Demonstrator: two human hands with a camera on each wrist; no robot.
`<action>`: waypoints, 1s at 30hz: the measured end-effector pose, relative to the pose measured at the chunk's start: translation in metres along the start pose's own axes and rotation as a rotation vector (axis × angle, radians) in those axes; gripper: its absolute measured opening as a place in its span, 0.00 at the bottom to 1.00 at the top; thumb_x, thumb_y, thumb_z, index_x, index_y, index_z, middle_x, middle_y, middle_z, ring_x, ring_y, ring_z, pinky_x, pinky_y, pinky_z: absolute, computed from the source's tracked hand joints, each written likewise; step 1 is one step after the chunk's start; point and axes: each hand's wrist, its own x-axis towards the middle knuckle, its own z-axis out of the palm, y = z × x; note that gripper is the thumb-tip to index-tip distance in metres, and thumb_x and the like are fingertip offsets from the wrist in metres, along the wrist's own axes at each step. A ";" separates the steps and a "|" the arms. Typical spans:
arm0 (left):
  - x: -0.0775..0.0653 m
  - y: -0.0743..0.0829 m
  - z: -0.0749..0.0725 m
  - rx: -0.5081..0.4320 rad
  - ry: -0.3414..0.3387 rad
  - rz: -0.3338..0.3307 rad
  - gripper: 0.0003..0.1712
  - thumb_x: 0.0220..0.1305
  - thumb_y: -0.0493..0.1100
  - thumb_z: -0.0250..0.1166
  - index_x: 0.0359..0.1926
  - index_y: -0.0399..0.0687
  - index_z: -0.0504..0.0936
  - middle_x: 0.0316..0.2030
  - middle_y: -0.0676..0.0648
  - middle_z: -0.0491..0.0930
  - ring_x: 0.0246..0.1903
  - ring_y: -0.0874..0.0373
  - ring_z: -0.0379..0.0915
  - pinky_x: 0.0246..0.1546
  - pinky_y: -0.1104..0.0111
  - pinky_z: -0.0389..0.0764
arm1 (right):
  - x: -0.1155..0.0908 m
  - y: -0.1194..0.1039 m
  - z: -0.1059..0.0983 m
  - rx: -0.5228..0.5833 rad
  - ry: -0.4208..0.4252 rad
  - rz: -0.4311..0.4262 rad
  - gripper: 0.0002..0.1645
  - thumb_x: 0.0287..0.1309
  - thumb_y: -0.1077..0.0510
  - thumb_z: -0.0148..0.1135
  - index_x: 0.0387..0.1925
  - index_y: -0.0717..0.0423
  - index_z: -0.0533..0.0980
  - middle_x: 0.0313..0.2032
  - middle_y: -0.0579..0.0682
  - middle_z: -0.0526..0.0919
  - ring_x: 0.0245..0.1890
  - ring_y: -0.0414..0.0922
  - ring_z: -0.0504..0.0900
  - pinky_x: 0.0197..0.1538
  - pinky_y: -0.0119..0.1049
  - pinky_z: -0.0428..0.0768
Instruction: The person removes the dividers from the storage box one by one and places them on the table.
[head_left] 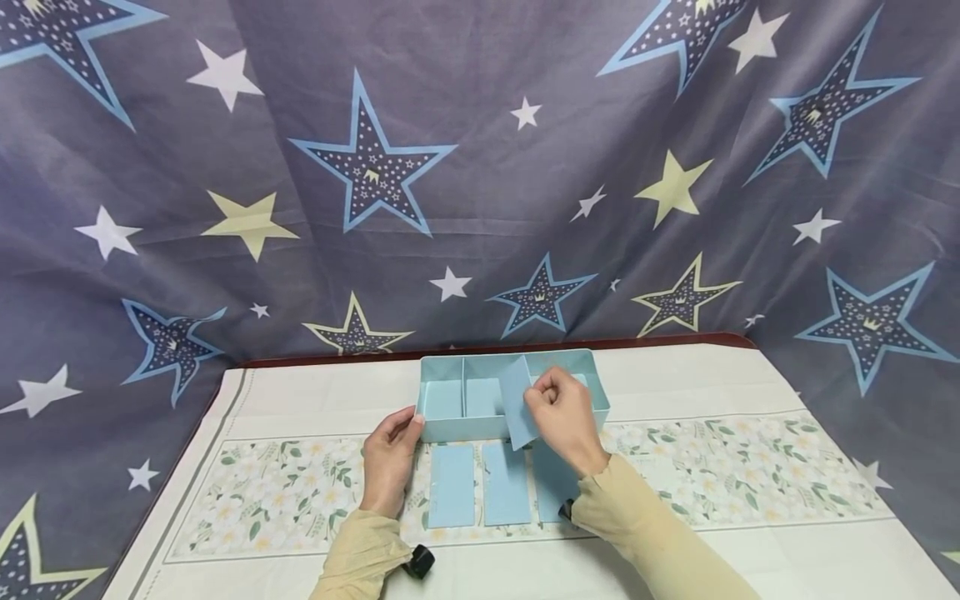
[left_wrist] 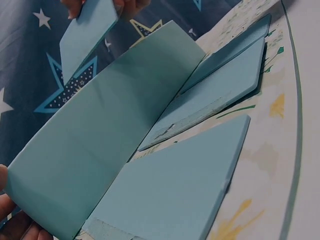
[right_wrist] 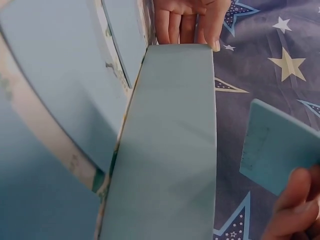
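Observation:
A light blue open-topped box (head_left: 457,429) stands on the table, split into compartments by upright dividers (head_left: 463,387). At its left end my left hand (head_left: 392,458) grips the front corner, the thumb by the edge and the fingers along the end wall. My right hand (head_left: 562,412) pinches a thin blue rectangular panel (head_left: 516,396) by its edge, tilted above the box's front wall. The same panel (left_wrist: 87,37) shows above the box in the left wrist view. In front of the box lie three flat blue panels (head_left: 452,492) side by side; my right forearm partly covers the rightmost one.
Under the panels runs a floral strip (head_left: 292,492) on a white tablecloth (head_left: 795,550). Behind the table's dark red back edge (head_left: 675,340) hangs a grey-blue curtain (head_left: 480,108) with stars. Each wrist wears a small black device (head_left: 420,562).

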 end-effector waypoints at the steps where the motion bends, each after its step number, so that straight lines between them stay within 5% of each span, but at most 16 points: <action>1: 0.000 0.000 0.000 0.001 0.000 0.000 0.18 0.57 0.48 0.62 0.48 0.48 0.76 0.46 0.47 0.76 0.43 0.63 0.71 0.49 0.64 0.75 | -0.002 0.001 -0.001 0.003 -0.002 0.005 0.07 0.47 0.62 0.52 0.20 0.47 0.69 0.11 0.49 0.65 0.12 0.44 0.62 0.16 0.37 0.65; 13: 0.010 -0.022 0.005 0.020 0.055 0.046 0.19 0.54 0.54 0.63 0.46 0.55 0.77 0.43 0.50 0.78 0.41 0.64 0.72 0.47 0.63 0.77 | -0.018 0.008 -0.020 -0.001 0.046 0.056 0.07 0.47 0.63 0.54 0.19 0.48 0.70 0.10 0.49 0.64 0.11 0.43 0.61 0.16 0.36 0.64; 30: 0.001 -0.003 0.001 0.007 -0.002 0.006 0.18 0.57 0.49 0.62 0.48 0.49 0.76 0.45 0.47 0.76 0.43 0.63 0.71 0.49 0.63 0.75 | -0.036 0.019 -0.045 -0.070 0.107 0.135 0.07 0.48 0.61 0.55 0.19 0.48 0.70 0.11 0.49 0.64 0.12 0.45 0.62 0.14 0.35 0.64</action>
